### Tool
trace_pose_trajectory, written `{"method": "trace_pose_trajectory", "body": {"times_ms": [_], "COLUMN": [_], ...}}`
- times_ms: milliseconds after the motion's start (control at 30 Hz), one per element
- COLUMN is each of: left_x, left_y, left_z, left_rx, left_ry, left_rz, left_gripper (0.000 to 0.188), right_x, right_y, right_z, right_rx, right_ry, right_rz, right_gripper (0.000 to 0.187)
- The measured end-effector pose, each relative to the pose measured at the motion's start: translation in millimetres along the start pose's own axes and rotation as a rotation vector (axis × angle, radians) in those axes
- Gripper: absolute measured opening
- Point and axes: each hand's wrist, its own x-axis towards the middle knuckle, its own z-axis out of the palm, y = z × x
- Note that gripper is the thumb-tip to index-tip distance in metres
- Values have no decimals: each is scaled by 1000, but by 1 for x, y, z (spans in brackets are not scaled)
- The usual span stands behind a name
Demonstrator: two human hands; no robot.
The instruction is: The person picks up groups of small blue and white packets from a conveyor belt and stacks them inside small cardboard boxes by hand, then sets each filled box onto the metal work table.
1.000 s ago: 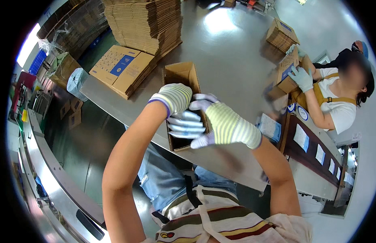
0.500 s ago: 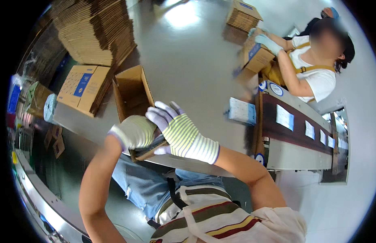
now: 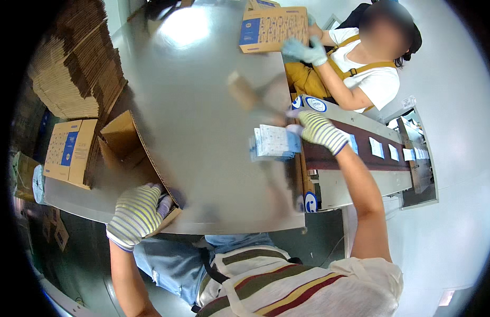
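An open cardboard box [image 3: 124, 138] stands tilted in view at the left of the metal table. My left hand [image 3: 137, 214], in a striped knit glove, is closed on its near end, with the fingertips partly hidden by the box. My right hand [image 3: 321, 129], gloved the same way, reaches over the end of the conveyor belt [image 3: 327, 157]. Its fingers are apart and nothing shows between them. Just left of those fingers lies a small stack of white and blue packets [image 3: 276, 141] at the table's edge.
More packets [image 3: 377, 148] lie spaced along the belt. Flattened cartons [image 3: 78, 63] are piled high at the far left, beside a shorter pile of printed cartons [image 3: 68, 150]. Across the table a person in pale gloves [image 3: 308, 51] is at a printed carton [image 3: 276, 29].
My right hand has left the box and moved right to the packets. My left hand stays at the box. The co-worker's carton now lies farther over the table.
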Motion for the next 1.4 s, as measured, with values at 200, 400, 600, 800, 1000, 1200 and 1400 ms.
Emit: {"method": "trace_pose_trajectory", "body": {"times_ms": [200,400,600,800,1000,1200,1400], "left_x": [0,-5,-13,-11,-12,-11,-25], "left_y": [-1,0,-6,-2,-9,-11,-13], "left_z": [4,3,9,5,12,10,24], "left_rx": [4,-39,-24,-11,-51,-80,28], "left_ry": [25,79,177,144,152,72,242], "left_rz": [-25,-24,7,5,-18,-35,2], "left_gripper": [34,30,29,28,36,41,41], "right_x": [0,42,72,80,8,59,106], "right_y": [62,75,33,34,-142,-193,-327], "right_z": [-1,14,15,93,61,48,-14], "right_rx": [-15,137,169,-247,-128,925,956], "right_ry": [-141,-252,-502,-725,-602,101,234], "right_rz": [163,-34,-163,-323,-238,-628,-987], "right_gripper": [42,43,43,54,90,67,51]}}
